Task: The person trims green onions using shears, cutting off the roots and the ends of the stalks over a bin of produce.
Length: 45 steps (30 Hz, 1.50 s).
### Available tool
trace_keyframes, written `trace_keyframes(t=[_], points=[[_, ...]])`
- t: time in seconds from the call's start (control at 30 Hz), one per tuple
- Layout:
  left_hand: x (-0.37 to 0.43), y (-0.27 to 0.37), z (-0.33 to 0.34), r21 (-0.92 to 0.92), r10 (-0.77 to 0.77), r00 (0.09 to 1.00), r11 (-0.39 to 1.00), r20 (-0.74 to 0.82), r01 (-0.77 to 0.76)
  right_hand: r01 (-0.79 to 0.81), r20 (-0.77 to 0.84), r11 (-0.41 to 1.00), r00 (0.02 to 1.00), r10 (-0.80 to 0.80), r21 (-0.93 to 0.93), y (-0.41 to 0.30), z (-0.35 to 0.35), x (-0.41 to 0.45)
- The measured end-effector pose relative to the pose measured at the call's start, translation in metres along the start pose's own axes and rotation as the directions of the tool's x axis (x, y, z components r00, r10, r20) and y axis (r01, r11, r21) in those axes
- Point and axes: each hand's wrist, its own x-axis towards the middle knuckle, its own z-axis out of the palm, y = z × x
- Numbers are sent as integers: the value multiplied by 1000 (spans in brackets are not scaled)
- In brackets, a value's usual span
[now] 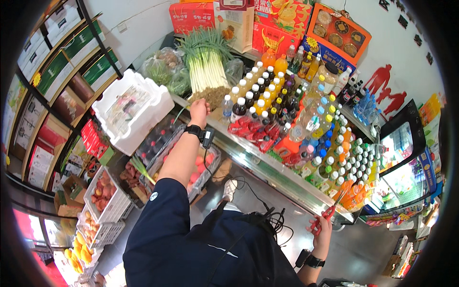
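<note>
My left hand (200, 110) is curled at the soil-covered roots (211, 97) of a large pile of green onions (206, 68) on the counter. A thin green strip (179, 114) runs down beside it; whether my fingers grip anything is hidden. Lower right, my right hand (321, 226) holds red-handled scissors (328, 214), their blades pointing up towards the orange bottles (353, 195) at the counter's end. A single green onion (142, 170) shows beside my left forearm, above the produce crates.
Many drink bottles (265, 97) crowd the glass-fronted counter (251, 150). A white foam box (140, 104) stands left of the counter, above a crate of red fruit (200, 168). Black cables (247, 183) hang by my body. White crates (111, 201) with produce stand at left.
</note>
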Motion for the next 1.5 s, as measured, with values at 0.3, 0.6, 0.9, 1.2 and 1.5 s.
trace_keyframes(t=[0.3,0.6,0.9,1.2,1.5], points=[[193,-31,2,813,290,956,566,-40,-137,-12,-108,999,994,8,-32,-54,109,63],[257,-32,10,963,81,996,264,26,-47,-6,-78,993,997,-3,-119,-78,182,114],[279,-29,33,999,1,999,-5,-40,40,-21,-129,996,992,10,-83,-85,194,133],[285,-28,39,998,-82,995,29,-61,64,-37,-149,995,988,23,-92,-85,191,132],[275,-30,23,995,-110,993,83,-50,60,-48,-117,994,992,36,-102,-82,191,141]])
